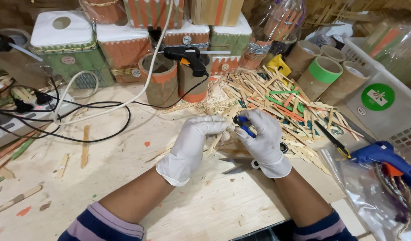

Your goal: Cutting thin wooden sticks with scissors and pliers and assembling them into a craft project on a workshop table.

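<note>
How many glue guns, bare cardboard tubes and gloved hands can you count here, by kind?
Glue guns: 3 (black, blue, one at far left)
Bare cardboard tubes: 4
Gloved hands: 2 (left, right)
Total: 9

A craft workshop: the wooden worktop (125,178) carries a heap of flat wooden sticks (277,100), glue guns (187,57), cardboard tubes (323,76), a power strip (18,118) and finished stick-clad boxes (65,42) along the back.
</note>
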